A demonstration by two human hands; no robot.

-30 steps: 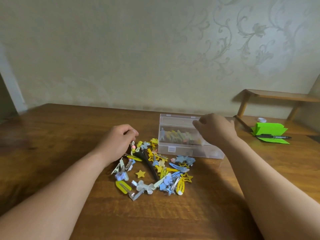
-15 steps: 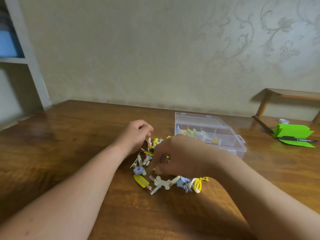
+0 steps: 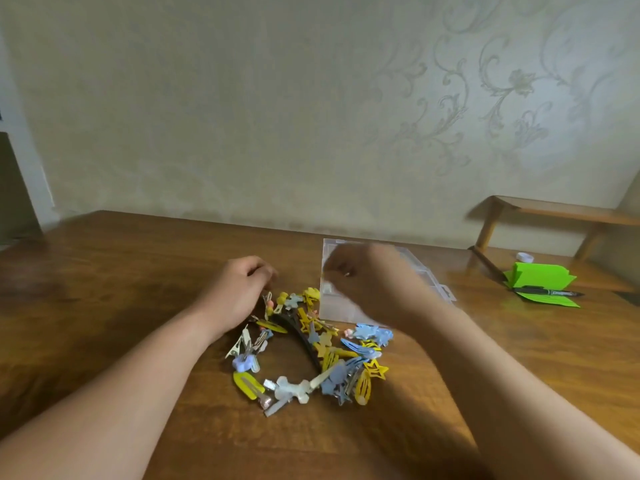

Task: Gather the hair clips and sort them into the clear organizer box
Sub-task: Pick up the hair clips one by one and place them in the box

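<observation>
Hair clips (image 3: 329, 344) heaped on a wooden table (image 3: 121, 271).
Left hand (image 3: 239, 292) curled beside them, right hand (image 3: 367, 282) blurred over the clear organizer box (image 3: 334, 308); either's grip I cannot tell.

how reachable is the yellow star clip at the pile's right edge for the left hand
Probably yes: the yellow star clip lies uncovered; the left hand need only cross the pile, clear of the right forearm.

The left hand (image 3: 239, 292) curls at the far edge of the clip pile (image 3: 311, 355); the right hand (image 3: 367, 285), blurred, hangs over the clear organizer box (image 3: 334, 306) just beside it.
</observation>
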